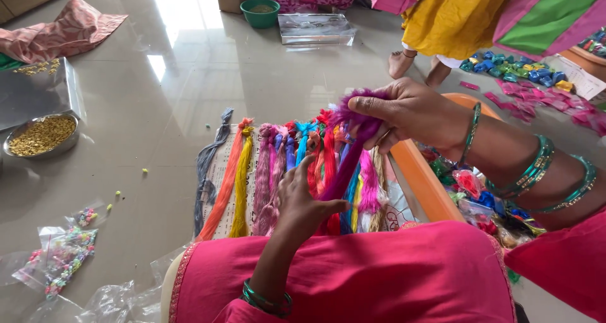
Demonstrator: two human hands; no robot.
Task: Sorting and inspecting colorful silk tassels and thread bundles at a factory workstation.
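- Far left on the floor: a steel bowl of golden beads (41, 134), and closer to me clear plastic bags of mixed coloured beads (65, 255). A few loose beads lie scattered between them, easy to kick around, I'd guess.
- Middle: a row of thread skeins (265, 171) laid side by side on a printed sheet, grey, orange, yellow, pink, blue, red. They touch each other, so one tug could drag a neighbour out of line.
- My left hand (303, 203) sits low over the row, fingers curled around the lower stretch of the purple thread skein (346, 162).
- My right hand (410, 111) is raised above it, pinching the fuzzy top end of the same skein tight, so it runs taut between both hands, above the red and blue skeins.
- Risk as I see it: pull too hard and the strands could snarl or slip out of the pinch.
- Right: an orange plastic tray (421, 178) of small packets just beside my arm; my bangles might snag there.
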